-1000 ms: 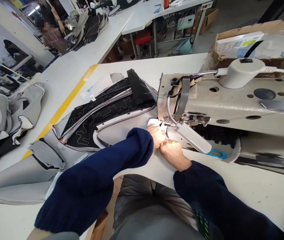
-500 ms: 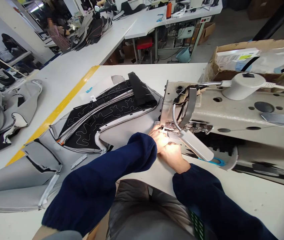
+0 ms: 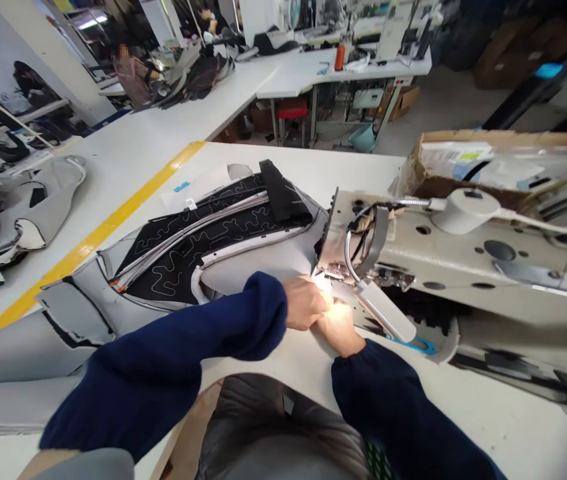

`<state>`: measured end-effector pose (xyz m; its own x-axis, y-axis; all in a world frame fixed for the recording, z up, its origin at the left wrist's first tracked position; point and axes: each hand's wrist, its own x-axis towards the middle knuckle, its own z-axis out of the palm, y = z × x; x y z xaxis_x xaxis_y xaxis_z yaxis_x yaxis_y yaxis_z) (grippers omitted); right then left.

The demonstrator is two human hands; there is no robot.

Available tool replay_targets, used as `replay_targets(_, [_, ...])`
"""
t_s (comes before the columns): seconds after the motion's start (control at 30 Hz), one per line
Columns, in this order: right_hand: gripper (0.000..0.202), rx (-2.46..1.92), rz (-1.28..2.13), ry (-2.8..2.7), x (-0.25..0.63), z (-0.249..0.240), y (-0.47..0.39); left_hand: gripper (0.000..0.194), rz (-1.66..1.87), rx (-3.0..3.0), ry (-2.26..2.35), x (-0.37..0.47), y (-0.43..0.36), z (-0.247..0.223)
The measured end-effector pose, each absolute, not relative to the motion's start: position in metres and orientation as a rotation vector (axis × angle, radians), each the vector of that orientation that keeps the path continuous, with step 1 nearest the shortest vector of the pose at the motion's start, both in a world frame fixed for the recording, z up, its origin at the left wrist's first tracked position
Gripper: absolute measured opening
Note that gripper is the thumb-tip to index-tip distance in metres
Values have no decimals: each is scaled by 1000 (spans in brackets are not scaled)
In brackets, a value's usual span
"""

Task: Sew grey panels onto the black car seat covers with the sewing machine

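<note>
My left hand [image 3: 307, 303] is closed just in front of the sewing machine's needle area, its fingertips pressed towards the other hand. Touching it, my right hand [image 3: 339, 328] is also closed, with the fingers curled. Lamp glare and the fingers hide what they grip. A grey fabric cover [image 3: 258, 263] with a black panel [image 3: 176, 267] stitched in wavy light lines spreads leftward from the machine. Its right end runs up to the head of the sewing machine [image 3: 408, 247]. A small white lamp [image 3: 388, 312] on a bendable neck lights both hands.
Yellow tape [image 3: 88, 243] crosses the white table left of the cover. More grey covers [image 3: 46, 200] lie at the far left. Behind the machine stands a cardboard box [image 3: 413, 153] with plastic-wrapped contents. Other people sit at the back, near further worktables.
My left hand has drawn back a little to the left and down from the needle area. My right hand stays close to the machine. The view has shifted slightly.
</note>
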<state>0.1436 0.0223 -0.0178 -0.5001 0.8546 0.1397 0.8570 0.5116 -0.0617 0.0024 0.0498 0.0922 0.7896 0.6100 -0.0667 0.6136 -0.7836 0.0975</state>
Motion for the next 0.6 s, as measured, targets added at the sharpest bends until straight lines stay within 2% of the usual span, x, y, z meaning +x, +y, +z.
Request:
replay_targets(0.07, [17, -1455, -153, -2595, 151, -6, 9, 22, 83, 2725, 1156, -39, 67, 123])
replay_targets(0.13, [21, -1337, -271, -2579, 153, 18, -7, 33, 236, 2514, 1711, -93, 90, 143])
replay_targets(0.2, [21, -1093, -179, -2560, 147, 52, -22, 56, 185, 2241, 2268, -143, 111, 140])
replay_targets(0.27, [24, -919, -23, -2464, 131, 90, -27, 78, -3, 1893, 2503, -177, 124, 114])
replay_targets(0.33, [29, -880, 53, -2313, 105, 122, -15, 76, -135, 1783, 2459, -189, 127, 79])
replay_targets(0.43, [38, -994, 37, -2161, 62, 142, 36, 56, -34, 1888, 2394, -187, 115, 44])
replay_targets(0.53, [48, -1347, -98, -2075, 26, 136, 99, 45, 74, 1978, 2300, -194, 92, 44])
replay_targets(0.6, [58, -1619, 16, -1972, 9, 130, 131, 47, 93, 2005, 2278, -209, 71, 54])
